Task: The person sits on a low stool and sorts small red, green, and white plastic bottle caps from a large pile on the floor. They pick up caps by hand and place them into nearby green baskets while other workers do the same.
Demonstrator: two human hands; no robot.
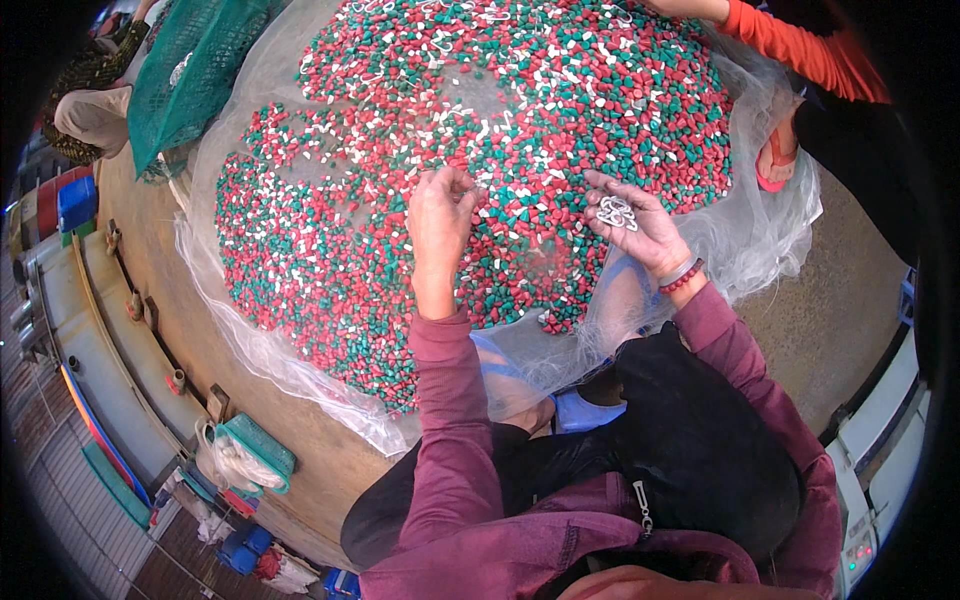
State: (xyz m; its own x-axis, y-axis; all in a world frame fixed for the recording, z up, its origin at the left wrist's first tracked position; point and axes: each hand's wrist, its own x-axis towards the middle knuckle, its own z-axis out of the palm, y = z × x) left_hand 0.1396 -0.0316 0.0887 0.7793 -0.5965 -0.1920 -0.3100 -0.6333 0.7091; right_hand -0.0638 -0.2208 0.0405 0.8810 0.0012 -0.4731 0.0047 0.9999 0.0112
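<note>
A wide heap of small red, green and white angular chips [380, 240] lies in front of me, with a few pale loop-shaped pieces [440, 42] among them at the far side. Over the middle of the heap is my left hand [438, 222], thumb and fingers pinched together; whatever may be between the tips is too small to make out. To the right, my right hand [645, 228] is turned palm up with its fingers partly curled. It holds a small cluster of white oblong loops [617, 212].
Under the chips is a translucent sheet [770, 225]. At the upper right, another person's orange sleeve [810, 55] reaches over the heap. A second person sits at the upper left beside green netting [190, 75]. A green basket [255, 452] stands at the lower left.
</note>
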